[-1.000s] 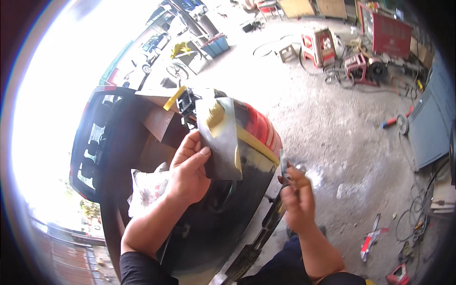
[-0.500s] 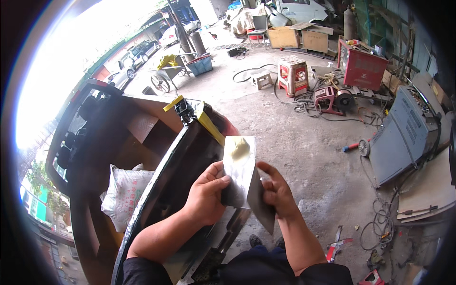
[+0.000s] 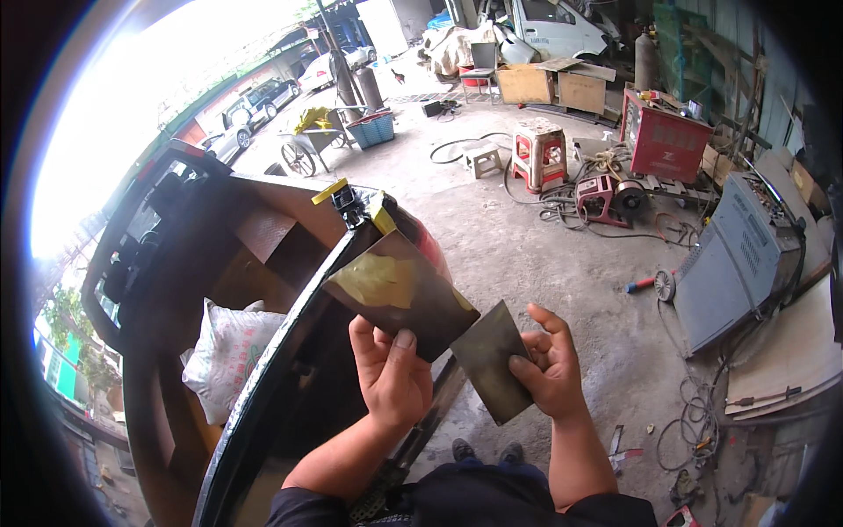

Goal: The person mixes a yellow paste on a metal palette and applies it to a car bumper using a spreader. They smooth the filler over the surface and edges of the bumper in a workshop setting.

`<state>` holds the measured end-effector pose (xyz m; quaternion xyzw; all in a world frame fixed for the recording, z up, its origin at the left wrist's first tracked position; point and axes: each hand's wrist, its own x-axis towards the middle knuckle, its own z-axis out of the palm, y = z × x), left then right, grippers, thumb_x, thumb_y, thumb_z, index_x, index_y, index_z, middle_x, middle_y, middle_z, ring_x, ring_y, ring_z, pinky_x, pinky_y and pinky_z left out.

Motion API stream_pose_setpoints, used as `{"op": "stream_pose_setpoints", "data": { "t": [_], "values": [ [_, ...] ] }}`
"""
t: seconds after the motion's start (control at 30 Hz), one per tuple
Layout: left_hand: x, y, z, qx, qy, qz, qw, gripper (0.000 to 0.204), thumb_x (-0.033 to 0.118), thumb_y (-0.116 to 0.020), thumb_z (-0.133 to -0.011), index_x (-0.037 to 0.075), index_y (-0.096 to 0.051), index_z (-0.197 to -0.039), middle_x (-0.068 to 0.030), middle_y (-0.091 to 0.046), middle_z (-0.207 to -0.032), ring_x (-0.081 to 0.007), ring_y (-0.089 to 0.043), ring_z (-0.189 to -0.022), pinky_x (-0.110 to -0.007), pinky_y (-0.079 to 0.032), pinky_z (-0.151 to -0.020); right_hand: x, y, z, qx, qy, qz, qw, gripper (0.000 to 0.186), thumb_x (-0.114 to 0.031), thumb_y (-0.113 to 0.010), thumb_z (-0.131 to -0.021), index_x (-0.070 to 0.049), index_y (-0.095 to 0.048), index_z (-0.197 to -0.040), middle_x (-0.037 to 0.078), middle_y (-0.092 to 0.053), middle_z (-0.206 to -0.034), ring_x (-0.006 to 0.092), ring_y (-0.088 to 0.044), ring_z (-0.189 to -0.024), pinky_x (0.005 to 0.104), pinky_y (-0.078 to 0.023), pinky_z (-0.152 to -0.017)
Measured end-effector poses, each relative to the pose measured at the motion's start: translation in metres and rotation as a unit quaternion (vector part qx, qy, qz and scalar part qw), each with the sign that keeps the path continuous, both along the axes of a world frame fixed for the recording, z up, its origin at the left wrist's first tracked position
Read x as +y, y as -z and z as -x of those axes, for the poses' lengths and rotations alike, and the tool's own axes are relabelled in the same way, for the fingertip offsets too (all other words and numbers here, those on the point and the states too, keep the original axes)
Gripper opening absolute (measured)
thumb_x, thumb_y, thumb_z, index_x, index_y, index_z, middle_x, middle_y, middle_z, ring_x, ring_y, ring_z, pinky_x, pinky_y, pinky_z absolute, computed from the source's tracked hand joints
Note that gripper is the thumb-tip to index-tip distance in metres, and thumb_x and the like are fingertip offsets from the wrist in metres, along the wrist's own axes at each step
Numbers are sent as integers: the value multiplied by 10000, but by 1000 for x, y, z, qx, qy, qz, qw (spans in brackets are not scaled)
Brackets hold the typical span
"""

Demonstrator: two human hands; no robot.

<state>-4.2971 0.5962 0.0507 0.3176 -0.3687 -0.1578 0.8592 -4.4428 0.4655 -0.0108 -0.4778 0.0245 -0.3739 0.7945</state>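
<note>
My left hand [image 3: 393, 378] is closed on the lower edge of a dark, flat rectangular spreader plate [image 3: 426, 309], thumb on top. A smear of yellowish putty [image 3: 376, 279] covers the plate's far left part, and a smaller dab is at its right edge. My right hand [image 3: 551, 373] pinches a second, smaller dark spreader plate [image 3: 492, 369] between thumb and fingers; its index finger is raised. The two plates meet or nearly meet at their adjoining corners. Just beyond the left plate is the truck bed's corner, with yellow masking tape [image 3: 378, 215] on it.
The open truck bed [image 3: 303, 338] runs along my left, holding a white sack [image 3: 235, 360]. To the right stand a grey machine cabinet [image 3: 738, 255], a red welding machine [image 3: 667, 136] and a stacked stool [image 3: 539, 154]. Cables [image 3: 698, 422] lie on the concrete floor.
The plates have turned and moved apart: the left one now lies flatter with its putty face up and to the left, while the right one has swung face-on beside it.
</note>
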Motion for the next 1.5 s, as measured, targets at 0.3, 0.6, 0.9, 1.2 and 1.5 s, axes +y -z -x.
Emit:
{"op": "stream_pose_setpoints", "data": {
  "t": [0.3,0.6,0.9,1.2,1.5],
  "values": [
    [15,1,-11,-227,76,-124,963,418,-80,-453,-1009,-22,-456,-1423,-170,-597,-1344,-236,-560,-1270,-361,-408,-1082,-17,-20,-3,32,-17,76,996,705,-23,-713,-917,-49,-328,-1508,143,-684,-1143,155,-685,-1008,283,-554,-858],
    [18,-11,-28,-547,-67,-343,761,416,-106,-588,-877,-17,-606,-1282,-216,-702,-1018,-379,-703,-925,-381,-566,-822,-40,-33,-5,-45,5,109,993,694,17,-698,-915,-57,-350,-1510,126,-669,-1190,156,-656,-1074,283,-535,-892],
    [32,17,-58,17,264,-325,908,340,38,-612,-995,-28,-569,-1326,-72,-690,-1190,-138,-648,-1054,-302,-513,-949,-31,-66,-2,-16,-52,351,935,646,193,-633,-758,-52,-519,-1345,186,-700,-1168,311,-635,-1207,430,-522,-1036],
    [33,36,-44,67,247,-309,916,356,-8,-576,-997,-8,-559,-1352,-91,-682,-1231,-156,-642,-1107,-316,-507,-983,-67,-43,-12,161,54,550,818,597,97,-680,-726,-76,-624,-1295,93,-699,-1201,260,-665,-1152,373,-520,-1004],
    [24,35,-34,99,117,-313,937,386,-54,-544,-988,0,-544,-1371,-107,-684,-1224,-166,-656,-1112,-304,-512,-982,-24,-21,-22,123,280,579,755,490,-82,-762,-803,-114,-627,-1272,35,-690,-1256,264,-611,-1173,455,-441,-993]
  ]
}}
